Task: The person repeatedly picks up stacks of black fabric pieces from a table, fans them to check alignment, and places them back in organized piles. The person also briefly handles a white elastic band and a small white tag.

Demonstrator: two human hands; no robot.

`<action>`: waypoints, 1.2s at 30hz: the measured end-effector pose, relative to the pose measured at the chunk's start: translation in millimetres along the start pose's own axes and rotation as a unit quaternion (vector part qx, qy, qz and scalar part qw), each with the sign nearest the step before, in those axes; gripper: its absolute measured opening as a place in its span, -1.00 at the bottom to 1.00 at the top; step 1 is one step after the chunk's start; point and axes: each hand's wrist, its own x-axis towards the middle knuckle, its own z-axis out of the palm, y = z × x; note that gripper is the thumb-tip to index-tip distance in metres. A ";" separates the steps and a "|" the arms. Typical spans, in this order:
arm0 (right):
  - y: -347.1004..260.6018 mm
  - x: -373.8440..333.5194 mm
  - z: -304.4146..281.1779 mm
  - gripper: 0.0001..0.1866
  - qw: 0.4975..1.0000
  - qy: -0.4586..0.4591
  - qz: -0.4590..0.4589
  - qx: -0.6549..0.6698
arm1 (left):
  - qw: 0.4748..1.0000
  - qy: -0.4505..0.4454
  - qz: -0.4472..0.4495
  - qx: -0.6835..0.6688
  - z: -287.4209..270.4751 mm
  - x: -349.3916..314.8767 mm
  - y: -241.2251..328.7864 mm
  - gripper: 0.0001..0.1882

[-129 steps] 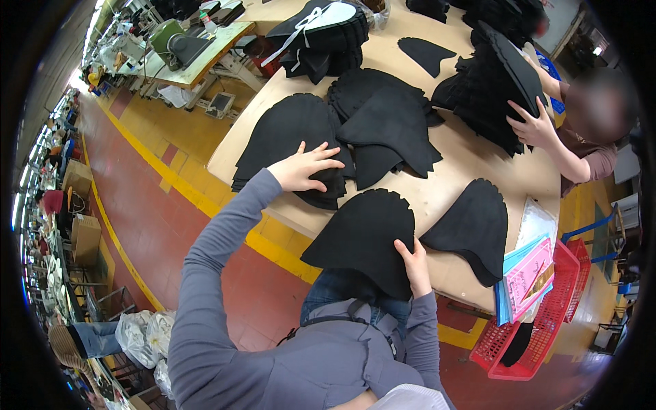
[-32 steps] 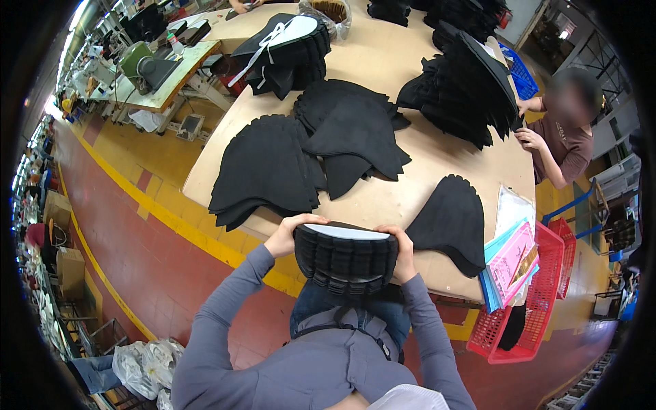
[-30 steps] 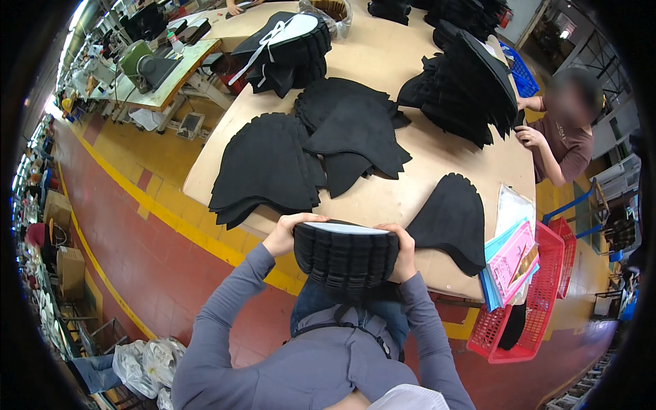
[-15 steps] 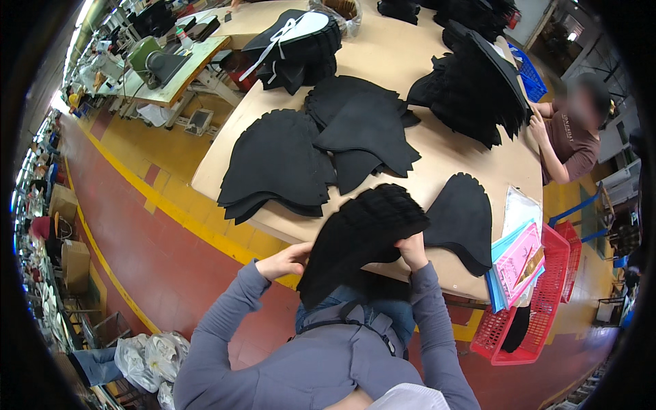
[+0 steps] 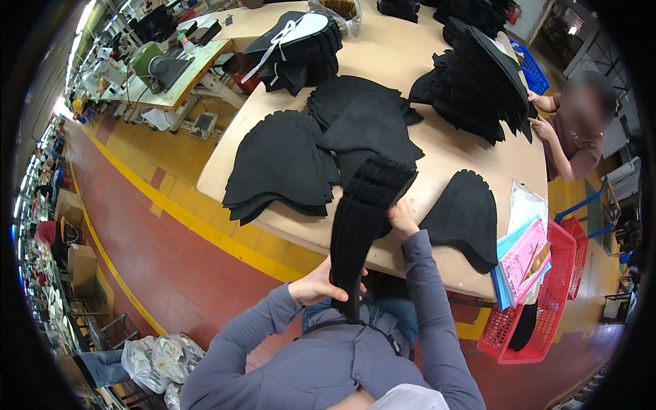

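Both hands clamp a thick stack of black scalloped fabric pieces (image 5: 362,225) on edge over the table's near edge: left hand (image 5: 316,285) gripping its lower end, right hand (image 5: 401,219) pinching the upper side. Behind it a fanned pile of the same pieces (image 5: 280,167) covers the wooden table (image 5: 437,160), a single piece (image 5: 466,217) lies just right, and a red basket (image 5: 547,307) stands beyond.

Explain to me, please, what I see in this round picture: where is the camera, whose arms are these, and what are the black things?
The camera sits on a person's head and looks down, so the grey-sleeved arms rising from the lower edge are that person's own. Its wide lens bends straight edges. The left hand grips the lower end of a stack of black fabric pieces, held on edge; the right hand steadies it higher up. On the wooden table lie more black scalloped pieces: a fanned pile on the left and a single piece on the right. A pink and blue bundle of sheets rests over a red basket. Another person works at the far side.
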 end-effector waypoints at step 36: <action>-100.5 -95.2 97.0 -0.26 0.990 0.117 -0.057 0.058 | 0.984 0.160 0.077 0.005 4.1 17.4 -15.8 0.02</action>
